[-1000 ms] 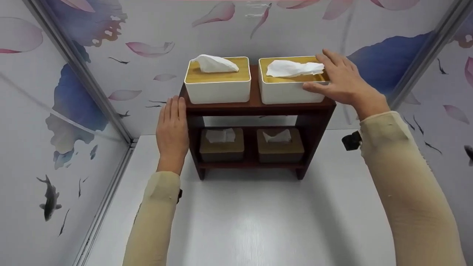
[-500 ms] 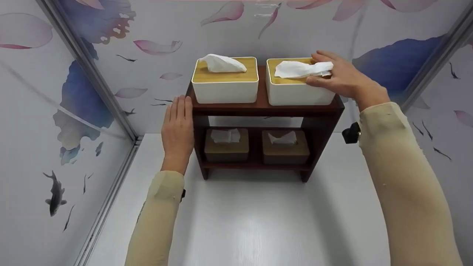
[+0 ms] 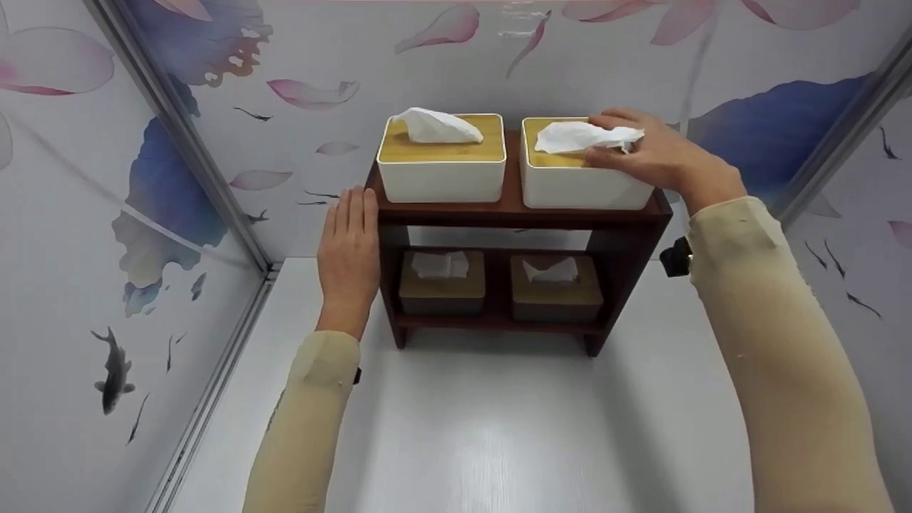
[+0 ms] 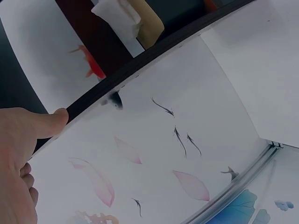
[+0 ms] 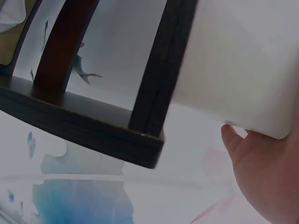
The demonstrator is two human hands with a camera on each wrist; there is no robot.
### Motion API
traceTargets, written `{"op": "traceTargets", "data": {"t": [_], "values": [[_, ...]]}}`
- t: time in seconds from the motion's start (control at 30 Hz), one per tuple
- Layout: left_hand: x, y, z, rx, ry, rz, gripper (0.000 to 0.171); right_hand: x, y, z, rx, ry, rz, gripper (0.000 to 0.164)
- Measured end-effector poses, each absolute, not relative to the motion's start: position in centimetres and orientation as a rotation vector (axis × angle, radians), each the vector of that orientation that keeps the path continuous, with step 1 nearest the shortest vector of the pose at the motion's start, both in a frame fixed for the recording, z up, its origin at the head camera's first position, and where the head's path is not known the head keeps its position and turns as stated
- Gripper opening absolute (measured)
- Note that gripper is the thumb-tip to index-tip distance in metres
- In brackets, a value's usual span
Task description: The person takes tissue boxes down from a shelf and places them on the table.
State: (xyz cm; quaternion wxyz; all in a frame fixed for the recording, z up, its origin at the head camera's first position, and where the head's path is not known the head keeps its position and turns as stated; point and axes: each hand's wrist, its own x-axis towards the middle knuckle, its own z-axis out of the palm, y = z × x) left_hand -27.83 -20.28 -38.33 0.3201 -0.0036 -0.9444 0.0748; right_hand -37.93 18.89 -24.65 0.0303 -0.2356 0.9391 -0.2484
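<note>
Two white tissue boxes with wooden lids stand on top of a dark red-brown shelf [image 3: 514,214] in the head view. My right hand [image 3: 662,153] rests over the right end of the right box [image 3: 581,187], its thumb on the lid near the front rim and its fingers toward the back. White tissue [image 3: 581,137] sticks up between thumb and fingers; the lid under the palm is hidden. In the right wrist view, the thumb [image 5: 229,137] lies at the box's edge. My left hand [image 3: 349,260] lies straight-fingered along the shelf's left side.
Beside the right box stands the left box [image 3: 442,182], tissue sticking up. On the lower board sit two more boxes, one at left [image 3: 442,285] and one at right [image 3: 556,292]. Printed wall panels [image 3: 192,285] enclose the white floor [image 3: 484,420].
My right hand has shifted left over the right box, its thumb going from the front rim onto the lid. The left hand stays against the shelf. The whole head view has shifted slightly.
</note>
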Motion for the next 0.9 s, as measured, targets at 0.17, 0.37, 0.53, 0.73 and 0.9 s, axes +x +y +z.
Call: {"op": "traceTargets", "data": {"t": [0.17,0.37,0.53,0.73,0.9], "values": [[-27.8,-20.2,-38.3,-0.007,-2.473,0.191,0.067,-37.3,18.4,-24.5,-0.679,2.89,-0.765,0.091],[-27.8,-20.3,-38.4,-0.022,-2.442,0.17,0.065,-37.1,18.0,-24.2,-0.748,2.926,-0.482,0.104],[-27.9,-20.3,-38.4,-0.018,-2.457,0.194,0.065,-36.9,17.5,-23.9,-0.732,2.953,-0.343,0.115],[-27.8,-20.3,-38.4,-0.016,-2.485,0.214,0.065,-36.7,17.1,-23.8,-0.719,2.903,-0.351,0.122],[-27.8,-20.3,-38.3,-0.012,-2.475,0.207,0.067,-36.7,16.9,-23.7,-0.742,2.907,-0.389,0.122]]}}
